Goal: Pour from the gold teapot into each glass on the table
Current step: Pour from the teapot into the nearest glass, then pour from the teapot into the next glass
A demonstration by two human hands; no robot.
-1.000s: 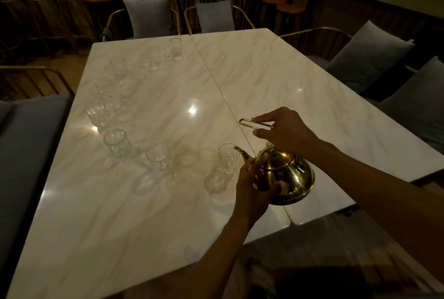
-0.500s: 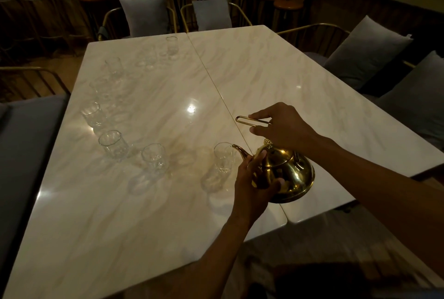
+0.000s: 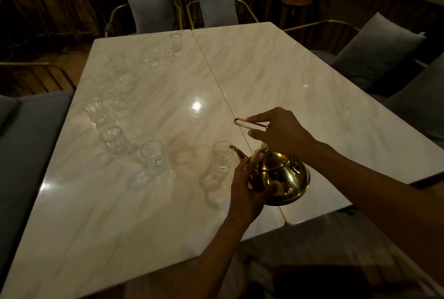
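The gold teapot sits low and right of centre in the frame, tilted so its curved spout points left, the tip at the rim of the nearest glass. That spout-to-rim line is what the pour turns on. The right hand pinches the thin wire handle above the pot; the left hand cups the polished, rounded belly beside the spout, nearer to the glass. The other clear faceted glasses curve away toward the upper left over the glossy marble-patterned surface, so later pours will probably carry the pot leftward. Whether liquid is flowing cannot be told.
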